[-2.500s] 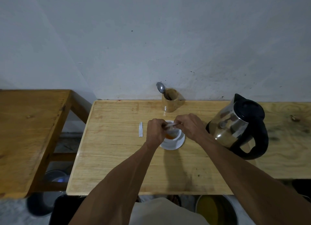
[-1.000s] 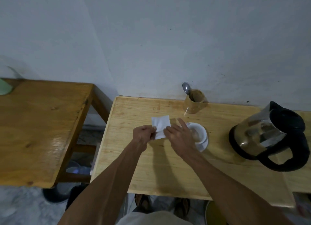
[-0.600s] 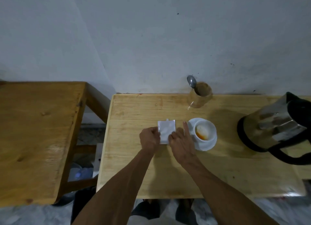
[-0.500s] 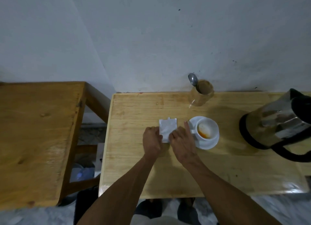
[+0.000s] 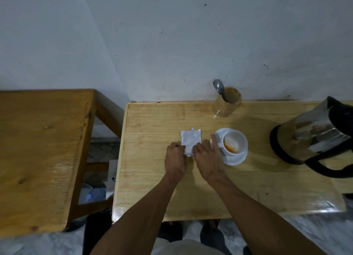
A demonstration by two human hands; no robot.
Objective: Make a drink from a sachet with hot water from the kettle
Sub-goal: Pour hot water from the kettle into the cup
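A silvery white sachet (image 5: 191,140) lies flat on the light wooden table (image 5: 152,188), just left of a white cup (image 5: 234,142) on a white saucer (image 5: 234,160). The cup holds orange powder on its bottom. My left hand (image 5: 174,160) pinches the sachet's lower left edge. My right hand (image 5: 207,157) grips its lower right edge, with one finger stretched out toward the saucer. The steel kettle (image 5: 315,138) with a black handle stands at the right end of the table.
A wooden holder (image 5: 228,105) with a metal spoon (image 5: 218,86) stands against the wall behind the cup. A darker wooden table (image 5: 42,149) is to the left, with a gap between. Bottles and bowls sit on the floor below.
Both hands have carried the sachet from above the cup to the left and laid it flat on the table. The view has shifted left and down.
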